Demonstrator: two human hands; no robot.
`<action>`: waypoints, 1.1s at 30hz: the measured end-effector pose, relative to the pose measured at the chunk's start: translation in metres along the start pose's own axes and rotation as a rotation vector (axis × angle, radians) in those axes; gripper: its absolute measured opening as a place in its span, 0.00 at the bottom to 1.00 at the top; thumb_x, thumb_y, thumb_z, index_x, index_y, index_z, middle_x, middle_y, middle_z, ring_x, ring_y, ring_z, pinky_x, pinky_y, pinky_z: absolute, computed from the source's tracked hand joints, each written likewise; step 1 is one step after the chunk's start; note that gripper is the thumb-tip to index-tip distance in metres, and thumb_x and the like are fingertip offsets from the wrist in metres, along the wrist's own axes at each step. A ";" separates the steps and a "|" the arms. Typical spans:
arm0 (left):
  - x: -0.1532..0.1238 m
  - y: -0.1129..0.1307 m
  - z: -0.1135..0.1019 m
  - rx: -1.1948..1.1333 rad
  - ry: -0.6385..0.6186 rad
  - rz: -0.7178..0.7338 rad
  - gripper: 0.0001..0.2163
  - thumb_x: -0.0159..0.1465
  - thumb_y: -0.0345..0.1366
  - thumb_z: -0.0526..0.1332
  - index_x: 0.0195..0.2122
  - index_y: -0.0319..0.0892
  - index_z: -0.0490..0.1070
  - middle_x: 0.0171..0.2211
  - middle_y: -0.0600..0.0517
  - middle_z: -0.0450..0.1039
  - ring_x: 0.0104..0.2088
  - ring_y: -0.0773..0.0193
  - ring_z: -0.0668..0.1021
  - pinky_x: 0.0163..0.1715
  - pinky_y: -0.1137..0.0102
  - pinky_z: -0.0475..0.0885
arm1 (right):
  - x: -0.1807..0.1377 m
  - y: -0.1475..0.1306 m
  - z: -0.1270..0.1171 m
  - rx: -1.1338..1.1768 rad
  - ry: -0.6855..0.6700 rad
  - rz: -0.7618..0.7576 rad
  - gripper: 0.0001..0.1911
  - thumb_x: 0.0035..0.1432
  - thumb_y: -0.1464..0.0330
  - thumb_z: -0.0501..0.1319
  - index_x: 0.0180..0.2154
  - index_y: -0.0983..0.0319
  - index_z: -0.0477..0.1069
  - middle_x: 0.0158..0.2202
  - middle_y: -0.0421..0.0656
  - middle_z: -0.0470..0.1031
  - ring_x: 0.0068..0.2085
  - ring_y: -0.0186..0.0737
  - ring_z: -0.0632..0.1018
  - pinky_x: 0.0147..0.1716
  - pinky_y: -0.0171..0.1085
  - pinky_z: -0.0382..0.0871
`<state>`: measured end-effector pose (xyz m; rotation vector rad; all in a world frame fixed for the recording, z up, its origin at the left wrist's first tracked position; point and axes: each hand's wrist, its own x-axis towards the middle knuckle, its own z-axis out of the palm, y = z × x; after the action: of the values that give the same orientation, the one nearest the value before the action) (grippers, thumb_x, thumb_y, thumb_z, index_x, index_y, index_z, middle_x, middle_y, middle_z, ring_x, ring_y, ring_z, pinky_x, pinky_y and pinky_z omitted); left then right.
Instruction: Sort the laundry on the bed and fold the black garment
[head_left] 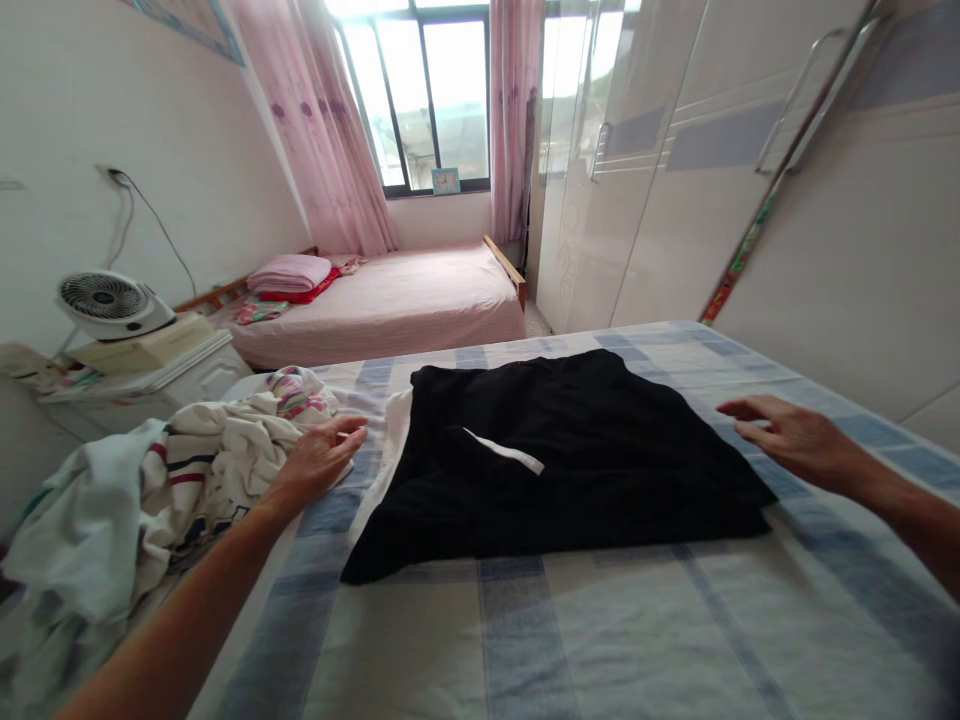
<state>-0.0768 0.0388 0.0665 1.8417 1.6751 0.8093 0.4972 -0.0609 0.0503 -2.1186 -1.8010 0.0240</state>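
Observation:
A black garment (pixel 600 450) lies spread flat on the checked bed sheet (pixel 600 640), with a white strip (pixel 506 452) across its upper face and a white edge (pixel 394 440) showing along its left side. Its exact kind cannot be made out. My left hand (pixel 326 455) hovers just left of that white edge, apart from it, fingers stretched and holding nothing. On the other side, my right hand (pixel 787 435) is held a little right of the black cloth. Its fingers are loosely bent and apart, with nothing in them.
Crumpled light clothes (pixel 217 450) are heaped at the left edge of the bed. Beyond them, a white fan (pixel 109 298) stands on a cabinet (pixel 180 375). A second bed with a pink sheet (pixel 420 290) is under the window, and a glossy wardrobe (pixel 675 220) lines the right side.

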 end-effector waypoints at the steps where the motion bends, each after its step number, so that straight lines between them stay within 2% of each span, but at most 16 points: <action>1: 0.016 -0.001 0.004 0.014 0.000 0.008 0.22 0.51 0.53 0.61 0.36 0.39 0.76 0.33 0.46 0.76 0.36 0.54 0.77 0.31 0.67 0.70 | 0.018 -0.010 0.001 0.014 -0.011 0.005 0.20 0.55 0.63 0.51 0.45 0.63 0.72 0.48 0.50 0.75 0.43 0.47 0.77 0.43 0.41 0.69; 4: 0.054 -0.001 0.027 0.001 -0.016 0.033 0.16 0.49 0.52 0.61 0.20 0.43 0.71 0.25 0.49 0.74 0.36 0.53 0.76 0.33 0.68 0.69 | 0.074 -0.038 0.018 0.019 -0.043 -0.003 0.24 0.56 0.66 0.51 0.52 0.69 0.68 0.54 0.54 0.71 0.48 0.47 0.75 0.47 0.38 0.66; 6: 0.068 0.000 0.043 -0.025 -0.025 0.024 0.17 0.49 0.52 0.62 0.17 0.43 0.68 0.22 0.51 0.71 0.35 0.55 0.76 0.32 0.68 0.68 | 0.109 -0.054 0.038 0.000 -0.052 0.014 0.26 0.56 0.66 0.52 0.55 0.69 0.65 0.58 0.54 0.67 0.54 0.48 0.72 0.51 0.38 0.64; 9: 0.075 0.003 0.060 -0.077 -0.021 -0.012 0.15 0.47 0.49 0.65 0.20 0.42 0.68 0.22 0.53 0.70 0.32 0.57 0.75 0.30 0.70 0.68 | 0.148 -0.073 0.071 -0.016 -0.059 0.126 0.29 0.58 0.61 0.52 0.58 0.66 0.62 0.59 0.54 0.65 0.57 0.52 0.68 0.53 0.45 0.63; 11: 0.073 0.007 0.065 -0.130 -0.029 -0.051 0.16 0.46 0.49 0.66 0.27 0.41 0.69 0.24 0.53 0.72 0.30 0.59 0.76 0.28 0.70 0.68 | 0.162 -0.082 0.089 -0.008 -0.056 0.211 0.32 0.59 0.55 0.50 0.61 0.65 0.58 0.61 0.55 0.62 0.58 0.58 0.67 0.52 0.54 0.62; 14: 0.065 0.016 0.067 -0.229 -0.078 -0.114 0.22 0.48 0.49 0.67 0.39 0.39 0.70 0.28 0.51 0.75 0.27 0.61 0.77 0.26 0.69 0.71 | 0.167 -0.089 0.110 -0.013 -0.012 0.239 0.37 0.59 0.50 0.49 0.63 0.64 0.53 0.61 0.57 0.62 0.59 0.63 0.65 0.51 0.61 0.59; 18: 0.058 0.025 0.054 -0.336 -0.136 -0.134 0.24 0.50 0.52 0.64 0.40 0.37 0.71 0.26 0.48 0.76 0.25 0.59 0.78 0.25 0.68 0.72 | 0.160 -0.090 0.125 -0.074 0.076 0.136 0.31 0.61 0.53 0.48 0.60 0.63 0.59 0.58 0.57 0.65 0.57 0.60 0.66 0.51 0.59 0.59; 20: 0.059 0.022 0.038 -0.305 -0.050 -0.105 0.24 0.55 0.53 0.60 0.44 0.38 0.70 0.30 0.49 0.77 0.28 0.59 0.78 0.27 0.69 0.72 | 0.158 -0.089 0.127 -0.069 0.104 0.118 0.30 0.61 0.55 0.47 0.59 0.64 0.60 0.58 0.56 0.65 0.56 0.59 0.67 0.50 0.58 0.60; 23: 0.060 0.007 0.013 0.087 0.217 -0.045 0.21 0.59 0.48 0.57 0.46 0.35 0.69 0.37 0.45 0.76 0.37 0.53 0.79 0.36 0.64 0.73 | 0.157 -0.088 0.127 -0.076 0.107 0.121 0.30 0.61 0.56 0.47 0.60 0.64 0.60 0.57 0.57 0.65 0.55 0.59 0.68 0.50 0.57 0.61; 25: 0.058 -0.003 0.008 0.314 0.317 -0.030 0.20 0.58 0.43 0.59 0.46 0.32 0.70 0.42 0.38 0.75 0.46 0.45 0.76 0.46 0.56 0.69 | 0.158 -0.088 0.127 -0.088 0.104 0.126 0.30 0.61 0.56 0.47 0.60 0.65 0.60 0.57 0.57 0.65 0.54 0.59 0.68 0.50 0.57 0.61; 27: 0.051 -0.008 0.015 0.394 0.331 0.074 0.21 0.60 0.41 0.58 0.50 0.31 0.68 0.51 0.33 0.70 0.55 0.42 0.70 0.54 0.51 0.63 | 0.159 -0.089 0.128 -0.090 0.110 0.130 0.30 0.61 0.56 0.47 0.60 0.65 0.59 0.58 0.58 0.65 0.54 0.60 0.68 0.50 0.58 0.61; 29: 0.042 -0.012 0.030 0.495 0.296 0.298 0.22 0.63 0.42 0.54 0.56 0.37 0.65 0.60 0.37 0.61 0.62 0.46 0.61 0.60 0.52 0.56 | 0.160 -0.090 0.129 -0.087 0.106 0.124 0.30 0.62 0.56 0.47 0.61 0.65 0.58 0.58 0.58 0.64 0.55 0.60 0.67 0.50 0.58 0.60; 31: 0.033 -0.018 0.046 0.571 0.178 0.472 0.23 0.65 0.45 0.52 0.59 0.42 0.63 0.65 0.43 0.55 0.65 0.48 0.56 0.62 0.52 0.53 | 0.161 -0.093 0.129 -0.087 0.060 0.121 0.30 0.63 0.57 0.45 0.60 0.66 0.59 0.60 0.58 0.63 0.57 0.61 0.66 0.52 0.59 0.58; 33: 0.027 -0.025 0.056 0.585 0.017 0.478 0.24 0.65 0.46 0.51 0.61 0.44 0.62 0.64 0.45 0.56 0.66 0.49 0.55 0.62 0.51 0.53 | 0.162 -0.093 0.122 -0.082 -0.016 0.115 0.28 0.64 0.58 0.44 0.59 0.66 0.62 0.61 0.56 0.62 0.59 0.60 0.64 0.54 0.58 0.55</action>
<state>-0.0519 0.0692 0.0124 2.7107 1.6098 0.5348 0.4097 0.1375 -0.0032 -2.2838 -1.7142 -0.0036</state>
